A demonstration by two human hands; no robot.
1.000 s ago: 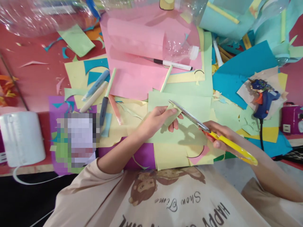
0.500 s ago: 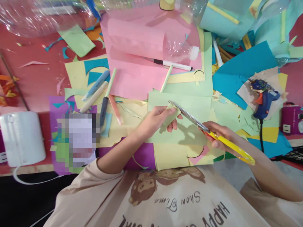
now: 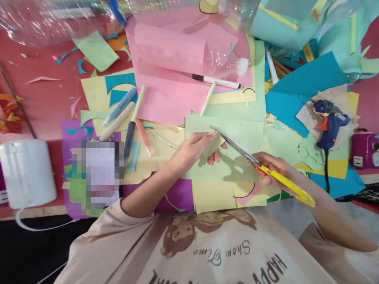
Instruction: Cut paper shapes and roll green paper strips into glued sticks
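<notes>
Between the thumb and fingers of my left hand is a small piece of pale green paper. My right hand grips a pair of scissors with yellow handles. The metal blades point up and left, lying along the upper right edge of the small paper, their tips near my left thumb. Whether the blades are closed or slightly parted is hard to see. Under both hands lies a larger light green sheet, with the hands' shadows on it.
A bottle wrapped in pink paper lies ahead, with a black-and-white marker beside it. To the right is a blue glue gun with a cord. Several pens, including a blue one, lie left. A white box-shaped device stands far left.
The scissors and my right hand have shifted very slightly left. My left hand still pinches the small paper, which has barely moved.
</notes>
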